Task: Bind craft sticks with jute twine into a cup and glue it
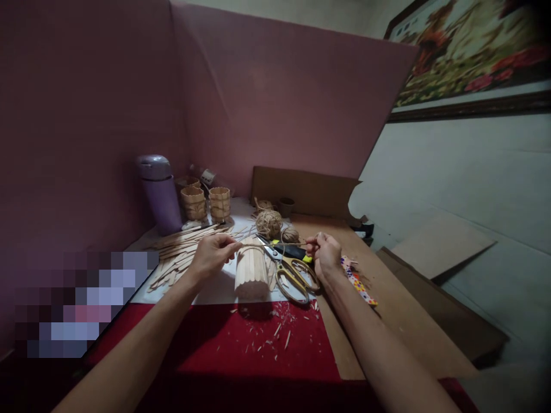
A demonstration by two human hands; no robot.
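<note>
The left hand and right hand are each pinching the twine, which is stretching across the far end of the stick cup sitting between them. Sticks are already covering the cup's visible side, but no knot is showing, so the tying is apparently awaiting completion, while bound cups are standing behind. Scissors are lying just beside the cup, crowding the right hand's side, with twine balls resting beyond and loose sticks cluttering the left.
</note>
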